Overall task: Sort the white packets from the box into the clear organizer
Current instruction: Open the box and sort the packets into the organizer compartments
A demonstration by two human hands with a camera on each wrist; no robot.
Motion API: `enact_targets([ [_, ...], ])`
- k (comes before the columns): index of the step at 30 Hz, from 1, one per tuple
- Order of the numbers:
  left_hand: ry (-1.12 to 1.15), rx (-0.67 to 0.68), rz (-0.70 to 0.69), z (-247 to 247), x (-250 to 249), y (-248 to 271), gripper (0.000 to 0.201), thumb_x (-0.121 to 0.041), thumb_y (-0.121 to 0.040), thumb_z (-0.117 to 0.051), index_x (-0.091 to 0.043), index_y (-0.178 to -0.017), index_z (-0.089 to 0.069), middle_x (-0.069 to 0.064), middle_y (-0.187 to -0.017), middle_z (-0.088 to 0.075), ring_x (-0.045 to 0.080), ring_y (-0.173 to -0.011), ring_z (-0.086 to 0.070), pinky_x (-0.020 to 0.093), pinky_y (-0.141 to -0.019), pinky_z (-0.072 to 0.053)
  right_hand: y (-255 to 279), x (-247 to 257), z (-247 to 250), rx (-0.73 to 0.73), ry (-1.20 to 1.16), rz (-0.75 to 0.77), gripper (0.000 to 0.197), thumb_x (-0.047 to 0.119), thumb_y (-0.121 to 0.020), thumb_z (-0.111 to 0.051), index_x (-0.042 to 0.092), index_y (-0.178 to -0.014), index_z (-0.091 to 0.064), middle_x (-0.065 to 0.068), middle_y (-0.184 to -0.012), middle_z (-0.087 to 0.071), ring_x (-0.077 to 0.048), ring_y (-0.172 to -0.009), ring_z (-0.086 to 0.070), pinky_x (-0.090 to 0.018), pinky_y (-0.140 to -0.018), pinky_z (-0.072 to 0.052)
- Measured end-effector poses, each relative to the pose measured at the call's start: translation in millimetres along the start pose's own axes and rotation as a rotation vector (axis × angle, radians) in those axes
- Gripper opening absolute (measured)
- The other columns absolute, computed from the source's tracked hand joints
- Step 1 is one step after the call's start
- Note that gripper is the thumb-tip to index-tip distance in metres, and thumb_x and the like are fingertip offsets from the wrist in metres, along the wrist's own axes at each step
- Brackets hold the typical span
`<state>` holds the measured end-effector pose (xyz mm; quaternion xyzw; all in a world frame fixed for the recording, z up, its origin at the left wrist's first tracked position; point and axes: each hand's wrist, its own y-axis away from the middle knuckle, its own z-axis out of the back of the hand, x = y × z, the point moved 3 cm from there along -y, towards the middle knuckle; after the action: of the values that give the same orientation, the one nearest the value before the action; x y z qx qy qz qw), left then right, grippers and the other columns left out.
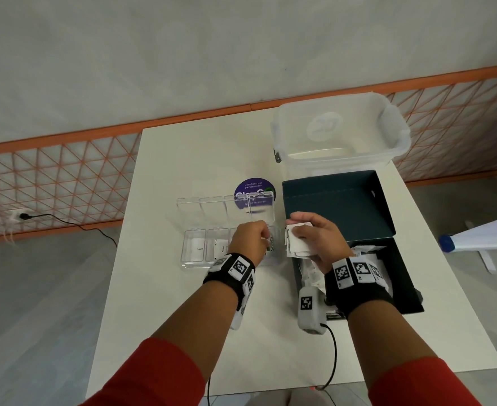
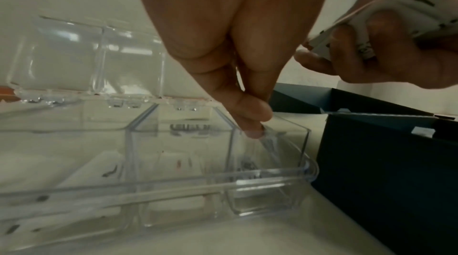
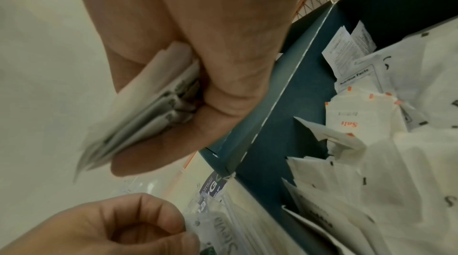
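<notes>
left hand [image 1: 248, 241]: fingers curling over rightmost cell of clear plastic organizer [image 1: 194, 260], hold unclear | right hand [image 1: 314, 240]: gripping stack of white paper packets [image 1: 295, 244] above dark cardboard box [image 1: 399, 271]

Head view downward over table [image 1: 183, 159]; wrist views close, sharing organizer [image 2: 247, 179].

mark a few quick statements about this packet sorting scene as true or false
1. The right hand grips a stack of white packets. True.
2. The clear organizer has its lid shut. False: the lid stands open.
3. The dark box sits left of the organizer. False: it is on the right.
4. The left hand is at the organizer's rightmost compartment. True.
5. The large plastic tub holds packets. False: none show in it.
</notes>
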<state>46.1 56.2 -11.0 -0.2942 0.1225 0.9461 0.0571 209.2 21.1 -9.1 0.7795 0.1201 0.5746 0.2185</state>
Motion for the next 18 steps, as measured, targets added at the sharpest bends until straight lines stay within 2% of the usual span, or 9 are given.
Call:
enact_targets([
  [4, -0.114, 0.020, -0.057, -5.8, 0.3, -1.2, 0.004, -0.007, -0.084, -0.064, -0.008, -0.083, -0.061, 0.010, -0.092, -0.060, 0.027, -0.083, -0.058, 0.029, -0.068, -0.040, -2.2, -0.9, 0.1, 0.008, 0.001, -0.005, 0.028, -0.006, -0.086, -0.061, 0.015, -0.101, -0.071, -0.009, -0.103, -0.075, -0.024, -0.082, -0.070, -0.037, -0.070, -0.060],
  [7, -0.095, -0.084, -0.099, -4.8, 4.4, 2.3, 0.010, -0.010, -0.086, -0.065, -0.010, -0.080, -0.057, 0.003, -0.088, -0.051, 0.022, -0.079, -0.054, 0.022, -0.064, -0.031, -3.9, -0.7, 0.0, 0.017, -0.005, -0.004, 0.028, -0.006, -0.086, -0.060, 0.015, -0.102, -0.070, -0.006, -0.097, -0.076, -0.021, -0.078, -0.071, -0.035, -0.066, -0.060],
  [10, 0.100, -0.251, -0.095, 8.9, 6.9, 6.0, 0.015, -0.013, -0.085, -0.068, -0.016, -0.076, -0.057, -0.005, -0.083, -0.052, 0.012, -0.070, -0.054, 0.015, -0.061, -0.035, -5.7, -0.1, -1.6, 0.027, -0.008, -0.003, 0.028, -0.005, -0.086, -0.063, 0.016, -0.104, -0.068, -0.004, -0.094, -0.077, -0.019, -0.076, -0.072, -0.033, -0.062, -0.058],
  [12, 0.254, -0.288, -0.085, 20.2, 4.8, 8.8, 0.017, -0.018, -0.083, -0.072, -0.022, -0.075, -0.057, -0.009, -0.079, -0.056, 0.004, -0.064, -0.053, 0.011, -0.059, -0.039, -7.3, -0.6, -5.2, 0.021, -0.003, 0.000, 0.028, -0.001, -0.085, -0.067, 0.017, -0.107, -0.066, -0.007, -0.098, -0.076, -0.021, -0.079, -0.072, -0.035, -0.066, -0.058],
  [15, 0.400, -0.172, -0.079, 32.4, -1.0, 15.9, 0.011, -0.030, -0.081, -0.074, -0.026, -0.079, -0.064, -0.011, -0.076, -0.062, -0.002, -0.064, -0.053, 0.009, -0.060, -0.044, -8.7, -2.4, -16.2, 0.007, -0.014, -0.007, 0.025, 0.002, -0.083, -0.072, 0.015, -0.105, -0.066, -0.012, -0.096, -0.072, -0.023, -0.077, -0.070, -0.035, -0.064, -0.057],
  [18, 0.390, -0.061, -0.071, 39.9, 0.1, 25.2, 0.006, -0.033, -0.085, -0.069, -0.027, -0.085, -0.069, -0.010, -0.080, -0.067, -0.003, -0.068, -0.055, 0.015, -0.065, -0.046, -8.3, -4.2, -29.7, -0.027, -0.012, -0.016, 0.025, 0.004, -0.081, -0.075, 0.011, -0.103, -0.066, -0.014, -0.095, -0.070, -0.027, -0.079, -0.070, -0.035, -0.063, -0.058],
])
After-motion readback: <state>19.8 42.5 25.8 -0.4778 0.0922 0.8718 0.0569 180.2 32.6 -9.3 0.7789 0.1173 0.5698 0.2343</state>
